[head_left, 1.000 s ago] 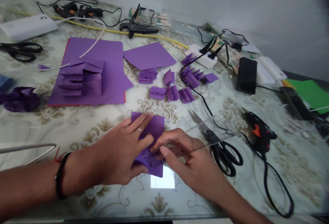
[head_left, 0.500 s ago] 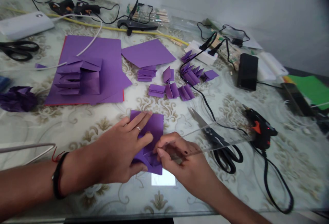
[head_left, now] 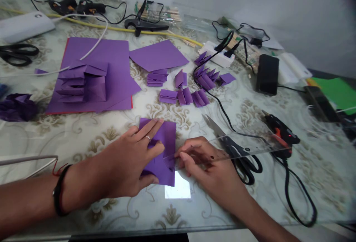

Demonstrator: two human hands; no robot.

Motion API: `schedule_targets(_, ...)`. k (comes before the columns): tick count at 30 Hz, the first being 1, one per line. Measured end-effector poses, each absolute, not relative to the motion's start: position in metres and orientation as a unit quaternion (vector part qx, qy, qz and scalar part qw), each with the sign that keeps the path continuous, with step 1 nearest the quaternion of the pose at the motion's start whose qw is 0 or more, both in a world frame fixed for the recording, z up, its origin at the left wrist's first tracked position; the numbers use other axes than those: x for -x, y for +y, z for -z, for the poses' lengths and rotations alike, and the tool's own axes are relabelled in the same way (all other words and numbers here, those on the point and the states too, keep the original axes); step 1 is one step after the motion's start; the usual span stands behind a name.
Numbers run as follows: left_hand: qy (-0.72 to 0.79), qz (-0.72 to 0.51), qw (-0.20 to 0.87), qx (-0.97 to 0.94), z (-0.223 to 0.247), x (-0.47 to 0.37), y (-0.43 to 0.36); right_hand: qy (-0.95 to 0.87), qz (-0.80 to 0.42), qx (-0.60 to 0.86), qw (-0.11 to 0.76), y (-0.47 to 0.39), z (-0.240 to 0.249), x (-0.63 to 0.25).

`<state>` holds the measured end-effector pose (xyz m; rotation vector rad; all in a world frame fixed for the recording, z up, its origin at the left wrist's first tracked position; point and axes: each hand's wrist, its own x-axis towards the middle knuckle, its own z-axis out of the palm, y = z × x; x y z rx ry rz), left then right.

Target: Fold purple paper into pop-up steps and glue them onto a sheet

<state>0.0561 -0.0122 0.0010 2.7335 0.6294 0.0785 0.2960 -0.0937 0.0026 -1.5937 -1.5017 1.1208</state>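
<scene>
Flat on the table lies a purple paper piece (head_left: 168, 138), pressed down by my left hand (head_left: 133, 156), whose fingers are spread over its left part. Just right of the paper, my right hand (head_left: 205, 164) pinches a clear plastic ruler (head_left: 230, 153) between thumb and fingers. The ruler's left end reaches over the paper's right edge, and its other end extends toward the glue gun. Beneath the ruler, black-handled scissors (head_left: 236, 153) lie with their blades pointing up-left.
A glue gun (head_left: 282, 132) lies at the right with its looping cord. Behind my hands are small folded purple pieces (head_left: 168, 96), larger purple sheets (head_left: 116, 56), a white power strip (head_left: 218, 53) and a black clamp (head_left: 144, 23). Crumpled purple paper (head_left: 16, 107) sits far left.
My right hand has moved right, off the purple paper, drawing the ruler with it. My left hand stays pressed on the paper. The view has shifted slightly.
</scene>
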Motion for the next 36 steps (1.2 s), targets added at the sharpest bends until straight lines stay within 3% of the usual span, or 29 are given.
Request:
schedule_targets(4,0.215,-0.028,0.174,-0.961,-0.002,-0.056,-0.012,-0.545,-0.487,0.603,0.318,-0.090,-0.010,-0.291)
schedule_targets(29,0.222,-0.019,0.163,-0.961,0.000,-0.057,-0.011,-0.528,-0.470,0.650,0.279,-0.061,-0.008,-0.314)
schedule_targets(36,0.223,-0.027,0.171,-0.959,0.000,-0.056,-0.012,-0.531,-0.517,0.611,0.278,-0.042,-0.010,-0.325)
